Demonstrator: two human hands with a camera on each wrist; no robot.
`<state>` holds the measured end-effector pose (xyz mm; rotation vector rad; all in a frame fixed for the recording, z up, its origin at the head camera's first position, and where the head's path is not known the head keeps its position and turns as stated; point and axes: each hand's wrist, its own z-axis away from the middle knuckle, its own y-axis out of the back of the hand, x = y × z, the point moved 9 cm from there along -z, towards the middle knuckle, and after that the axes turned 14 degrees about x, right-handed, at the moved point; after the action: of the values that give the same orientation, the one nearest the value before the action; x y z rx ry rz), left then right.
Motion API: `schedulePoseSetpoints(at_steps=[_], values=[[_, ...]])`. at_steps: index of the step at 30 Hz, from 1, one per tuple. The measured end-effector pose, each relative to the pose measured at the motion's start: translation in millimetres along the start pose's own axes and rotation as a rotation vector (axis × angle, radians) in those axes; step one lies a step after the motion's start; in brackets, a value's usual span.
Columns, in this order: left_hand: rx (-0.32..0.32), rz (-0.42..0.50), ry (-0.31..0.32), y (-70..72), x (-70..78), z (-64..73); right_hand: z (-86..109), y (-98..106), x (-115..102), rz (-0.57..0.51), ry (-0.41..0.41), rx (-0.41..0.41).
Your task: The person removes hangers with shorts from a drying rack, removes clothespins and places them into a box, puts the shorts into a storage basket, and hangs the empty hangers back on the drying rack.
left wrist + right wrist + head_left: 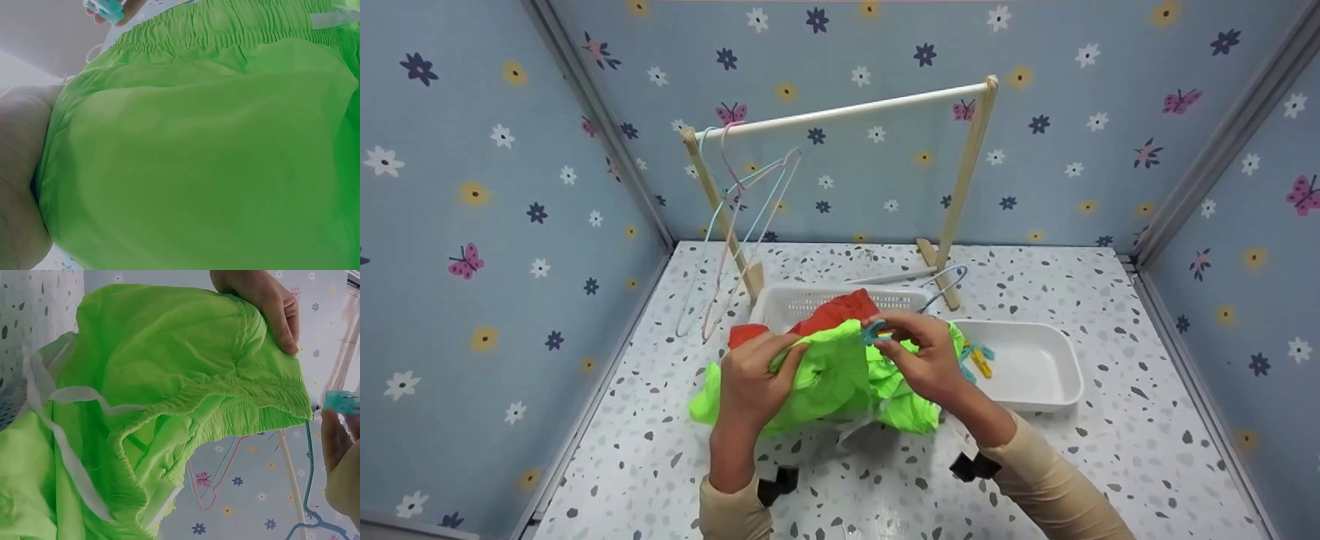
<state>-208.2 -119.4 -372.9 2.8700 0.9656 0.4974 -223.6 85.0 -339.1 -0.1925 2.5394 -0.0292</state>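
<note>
Bright green shorts [825, 382] with a gathered elastic waistband [264, 391] and a white drawstring [73, 461] hang between the hands. My left hand [754, 375] grips the fabric on the left, its thumb over the front. My right hand [919, 352] pinches a teal clothespin [874, 331] at the corner of the waistband; in the right wrist view a small gap shows between clothespin [342, 402] and cloth. Behind that corner runs a blue hanger [309, 495], its hook up by the right hand in the head view. Whether the hanger touches the waistband is unclear.
A white perforated basket [780, 300] with red cloth [844, 309] stands behind the shorts. To the right, a white tray [1035, 367] holds teal and yellow clothespins [981, 363]. Farther back is a rack with a white bar [847, 112], where pastel hangers [720, 262] hang on the left.
</note>
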Motion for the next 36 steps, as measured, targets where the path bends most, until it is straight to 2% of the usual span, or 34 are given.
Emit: schedulePoseSetpoints(at_steps=[4,10,16,23,26,33,36], values=[[-0.006,0.002,0.011,0.3,-1.7,0.1,2.0,2,-5,0.012,0.030,-0.022],[0.000,-0.001,0.027,3.0,-4.8,2.3,14.2,11,1,0.062,0.049,-0.058],[0.005,-0.024,0.051,4.4,-9.0,5.3,31.8,37,18,0.125,-0.036,-0.057],[0.001,-0.043,0.065,5.3,-14.6,6.4,46.7,71,38,0.302,-0.050,-0.035],[0.005,-0.036,0.070,5.4,-16.0,6.9,50.9,85,49,0.388,-0.055,-0.030],[0.002,-0.012,0.121,3.5,-19.0,9.2,73.0,124,101,0.525,-0.122,-0.030],[-0.004,-0.008,0.134,2.3,-20.2,9.2,77.5,139,115,0.572,-0.150,-0.032]])
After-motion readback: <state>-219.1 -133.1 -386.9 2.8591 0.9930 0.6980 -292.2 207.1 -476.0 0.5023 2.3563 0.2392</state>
